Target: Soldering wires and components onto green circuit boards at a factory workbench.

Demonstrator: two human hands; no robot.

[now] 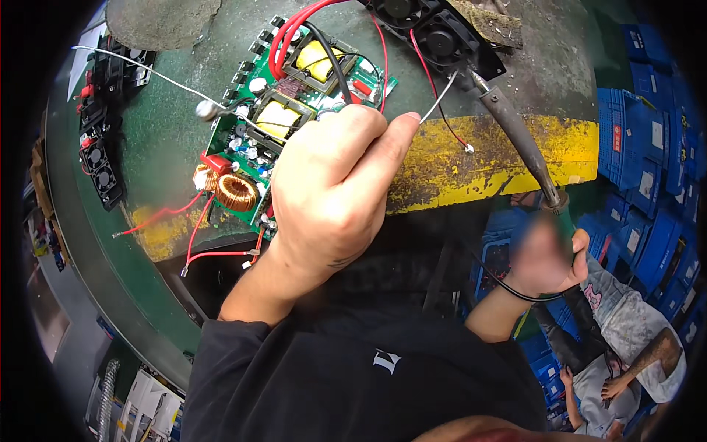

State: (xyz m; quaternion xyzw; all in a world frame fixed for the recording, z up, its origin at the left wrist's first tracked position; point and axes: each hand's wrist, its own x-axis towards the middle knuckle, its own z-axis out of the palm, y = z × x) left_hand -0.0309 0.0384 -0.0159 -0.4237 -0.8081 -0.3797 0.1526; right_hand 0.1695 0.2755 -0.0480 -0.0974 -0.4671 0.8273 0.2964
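My left hand (331,173) is closed in a pinch on a length of solder wire (438,98). One end of the wire slants up from my fingers; the rest trails out to the left over a green circuit board (258,81). My right hand (549,258), partly blurred, grips the green handle of a soldering iron (515,129). Iron tip and wire end come close together at the lower edge of a black panel with fans (442,40); whether they touch I cannot tell. Thin red and black leads with a white connector (469,148) hang beside it. My left hand hides part of the board.
Copper-wound coils (238,193) and loose red leads (221,254) sit at the board's near end. More fan units (99,169) stand at the left. The bench has a worn yellow front edge (508,162). Blue crates (641,140) and another person (626,324) are at the right.
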